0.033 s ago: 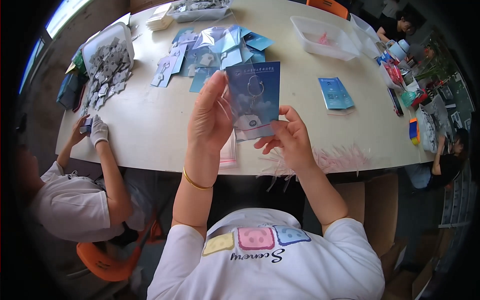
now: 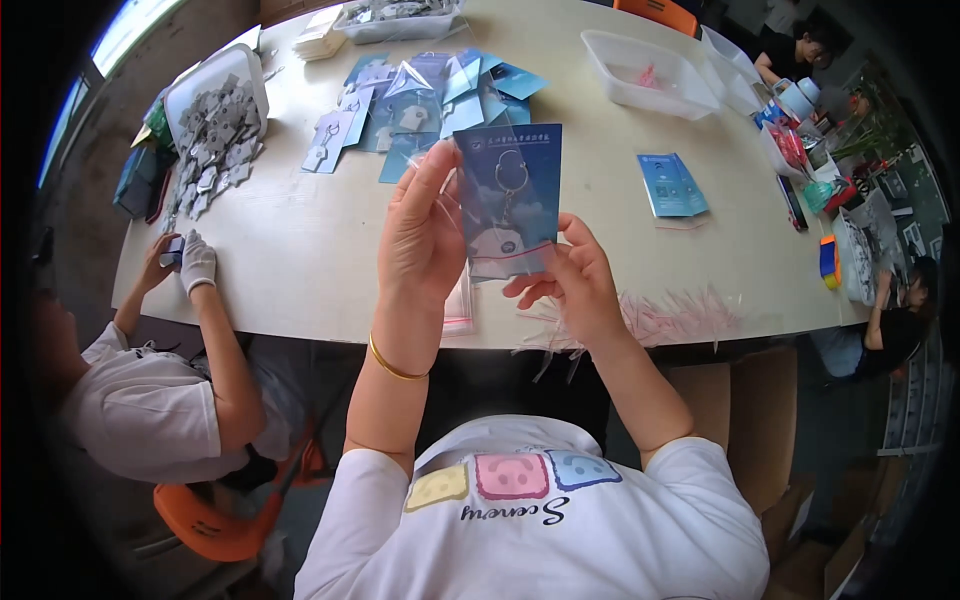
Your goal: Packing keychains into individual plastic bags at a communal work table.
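Observation:
Between my hands is a clear plastic bag with a blue card (image 2: pixel 535 190) in it. A keychain (image 2: pixel 507 205) with a metal ring and a white shirt-shaped tag shows against the card. My left hand (image 2: pixel 425 225) grips the bag's left edge, thumb up along it. At the lower right corner, my right hand (image 2: pixel 575 270) pinches the bag near its red strip. Beyond lies a pile of bagged blue cards (image 2: pixel 410 150) with keychains. Flat clear bags (image 2: pixel 458 305) with red strips lie under my left wrist, and thin pinkish plastic strips (image 2: pixel 670 318) are scattered beside my right forearm.
At the left, a white bin (image 2: pixel 258 85) spills grey tags (image 2: pixel 215 140) onto the table; a co-worker's gloved hand (image 2: pixel 199 262) is near them. A clear tray (image 2: pixel 640 90) and a folded blue card (image 2: pixel 665 185) lie to the right. Other people sit at the far right.
The bagged card has tilted slightly, and its tag and red strip have shifted a little. Both hands keep their hold on it.

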Demonstrator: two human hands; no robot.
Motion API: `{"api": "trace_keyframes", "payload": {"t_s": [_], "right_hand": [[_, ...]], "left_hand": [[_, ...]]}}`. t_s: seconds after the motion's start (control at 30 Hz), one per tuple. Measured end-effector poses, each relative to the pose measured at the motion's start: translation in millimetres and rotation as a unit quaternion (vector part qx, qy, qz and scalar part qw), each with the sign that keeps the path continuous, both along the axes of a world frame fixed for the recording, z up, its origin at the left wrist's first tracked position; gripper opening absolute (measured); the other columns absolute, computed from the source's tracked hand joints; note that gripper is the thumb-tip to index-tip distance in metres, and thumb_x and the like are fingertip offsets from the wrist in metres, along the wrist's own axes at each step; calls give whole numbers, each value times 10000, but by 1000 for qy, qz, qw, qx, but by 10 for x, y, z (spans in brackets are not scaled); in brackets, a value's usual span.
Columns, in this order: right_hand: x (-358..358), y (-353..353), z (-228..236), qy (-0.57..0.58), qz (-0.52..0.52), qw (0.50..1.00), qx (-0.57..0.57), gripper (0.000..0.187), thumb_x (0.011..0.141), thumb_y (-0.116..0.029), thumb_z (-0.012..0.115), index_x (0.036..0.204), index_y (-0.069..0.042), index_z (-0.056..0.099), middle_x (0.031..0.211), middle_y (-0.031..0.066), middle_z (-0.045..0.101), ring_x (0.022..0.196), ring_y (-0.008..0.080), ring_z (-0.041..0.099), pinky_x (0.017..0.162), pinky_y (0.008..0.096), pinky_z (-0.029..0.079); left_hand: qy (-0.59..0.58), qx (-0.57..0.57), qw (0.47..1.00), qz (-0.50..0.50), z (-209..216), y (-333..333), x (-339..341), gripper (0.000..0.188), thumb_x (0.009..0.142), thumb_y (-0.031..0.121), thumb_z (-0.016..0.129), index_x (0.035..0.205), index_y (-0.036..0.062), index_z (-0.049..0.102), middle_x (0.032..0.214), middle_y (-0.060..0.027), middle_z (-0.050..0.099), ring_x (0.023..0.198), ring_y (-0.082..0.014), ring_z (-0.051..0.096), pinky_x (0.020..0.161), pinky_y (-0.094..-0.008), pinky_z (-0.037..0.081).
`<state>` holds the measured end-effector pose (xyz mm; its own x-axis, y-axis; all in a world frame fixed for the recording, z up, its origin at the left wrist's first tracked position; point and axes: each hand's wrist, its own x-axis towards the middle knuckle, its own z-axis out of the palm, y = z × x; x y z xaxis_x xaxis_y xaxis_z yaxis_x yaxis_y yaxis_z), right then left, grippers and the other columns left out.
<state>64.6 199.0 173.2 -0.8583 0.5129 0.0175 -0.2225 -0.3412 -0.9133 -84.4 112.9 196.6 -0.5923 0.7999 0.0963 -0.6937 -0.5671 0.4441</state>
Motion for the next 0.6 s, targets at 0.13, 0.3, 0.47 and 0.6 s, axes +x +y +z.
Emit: {"api": "trace_keyframes", "payload": {"t_s": [0.13, 0.3, 0.47, 0.6], "right_hand": [[-64, -103, -147, 33, -42, 996, 77, 350, 848, -85, 640, 1109, -28, 415, 906, 96, 635, 610, 134, 630, 487, 210, 483], [-16, -120, -158, 11, -87, 994, 69, 263, 843, -62, 630, 1041, -33, 459, 873, 82, 634, 586, 120, 615, 468, 202, 457], [338, -192, -377, 4, -81, 993, 89, 195, 874, -70, 601, 1024, -35, 481, 875, 53, 632, 600, 85, 611, 478, 178, 454], [372, -296, -484, 11, -85, 991, 104, 175, 883, -51, 582, 1029, -30, 489, 895, 51, 639, 633, 94, 621, 500, 183, 452]], "left_hand": [[28, -57, 994, 93, 4, 65, 121, 92, 838, 112, 674, 909, 54, 667, 913, -25, 661, 861, -98, 581, 798, -241, 457], [11, -67, 988, 135, -3, 50, 158, 99, 838, 137, 678, 908, 68, 670, 884, -14, 659, 818, -96, 587, 766, -241, 463], [13, -76, 973, 217, 38, -57, -76, 90, 831, 161, 688, 879, 86, 677, 802, -2, 653, 687, -89, 601, 602, -243, 494], [30, -87, 966, 241, 46, -19, -79, 104, 828, 174, 693, 860, 76, 683, 731, 7, 637, 625, -66, 582, 516, -220, 480]]}}
